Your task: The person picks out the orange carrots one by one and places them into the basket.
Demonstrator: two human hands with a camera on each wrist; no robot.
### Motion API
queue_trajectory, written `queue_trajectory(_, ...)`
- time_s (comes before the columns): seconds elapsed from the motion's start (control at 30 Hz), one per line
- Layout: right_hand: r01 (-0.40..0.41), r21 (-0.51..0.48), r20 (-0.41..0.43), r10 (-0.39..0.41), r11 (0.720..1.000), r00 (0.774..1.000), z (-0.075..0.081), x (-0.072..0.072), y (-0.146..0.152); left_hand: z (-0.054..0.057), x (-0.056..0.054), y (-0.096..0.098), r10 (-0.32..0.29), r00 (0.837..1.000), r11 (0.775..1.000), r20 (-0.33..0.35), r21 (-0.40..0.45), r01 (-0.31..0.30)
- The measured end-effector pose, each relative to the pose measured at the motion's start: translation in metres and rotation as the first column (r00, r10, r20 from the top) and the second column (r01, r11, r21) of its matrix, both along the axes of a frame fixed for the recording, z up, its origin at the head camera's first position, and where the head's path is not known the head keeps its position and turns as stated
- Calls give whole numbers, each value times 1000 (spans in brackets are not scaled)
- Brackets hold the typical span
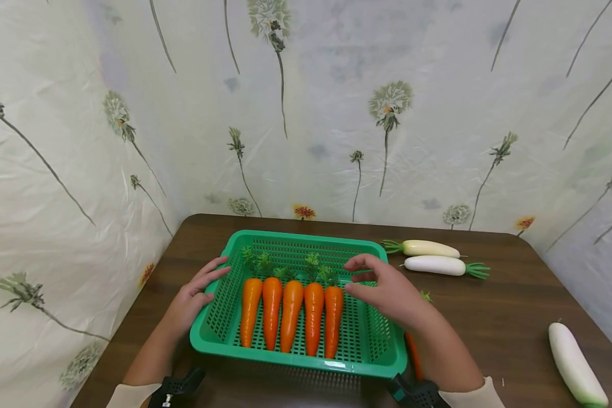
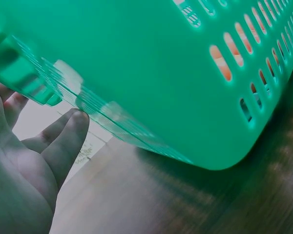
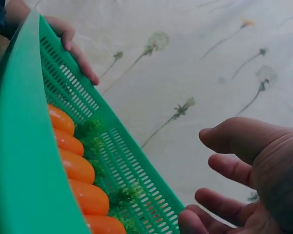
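A green plastic basket (image 1: 296,361) stands on the table, with several orange carrots (image 1: 292,311) lying side by side in it, leafy tops toward the far wall. My left hand (image 1: 190,297) is at the basket's left side, its extended fingers touching the rim; the left wrist view shows the fingertips against the green wall (image 2: 151,92). Over the basket's right part hovers my right hand (image 1: 387,286), fingers loosely bent and spread, holding nothing. In the right wrist view its thumb and fingers (image 3: 229,207) stand apart near the rim.
Beyond the basket's right corner lie a cream radish (image 1: 430,248) and a white radish (image 1: 434,264). Another white radish (image 1: 576,362) is near the right table edge. Partly hidden under my right forearm is one more carrot (image 1: 414,356). A dandelion-patterned sheet (image 1: 316,113) hangs behind the brown table (image 1: 489,317).
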State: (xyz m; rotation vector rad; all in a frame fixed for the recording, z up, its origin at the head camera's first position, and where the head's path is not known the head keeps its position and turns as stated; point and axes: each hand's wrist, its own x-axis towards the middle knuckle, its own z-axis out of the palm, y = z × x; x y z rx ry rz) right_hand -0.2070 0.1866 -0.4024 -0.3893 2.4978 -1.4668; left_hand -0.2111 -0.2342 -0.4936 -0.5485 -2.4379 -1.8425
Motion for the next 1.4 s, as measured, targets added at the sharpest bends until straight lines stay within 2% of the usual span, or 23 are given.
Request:
queue_trajectory(0.2, 53, -106, -21, -55, 993, 998, -3, 6, 9, -1, 0, 0, 3, 1000, 1000, 4, 0, -3)
queue_trajectory(0.37, 114, -235, -17, -121, 965, 992, -6, 9, 17, -2, -1, -1, -4, 1000, 1000, -21, 3, 4)
queue_trajectory(0.6, 203, -291, -25, -219, 935, 975, -11, 13, 29, -1, -2, -2, -6, 1000, 1000, -30, -10, 6)
queue_trajectory(0.8, 273, -275, -32, -293, 922, 956, -17, 16, 39, -2, -2, 0, -12, 1000, 1000, -14, 2, 12)
queue_trajectory(1.0, 303, -237, -29, -318, 923, 948, -23, 17, 48, -3, -1, -2, -18, 999, 1000, -48, 0, 18)
queue_trajectory(1.17, 332, -197, -17, -342, 922, 940, -31, 17, 58, -5, -2, -2, -19, 999, 1000, -49, 8, 19)
queue_trajectory(1.4, 318, -95, -2, -320, 943, 947, -39, 23, 70, -6, -3, -2, -21, 999, 999, -32, 30, 22)
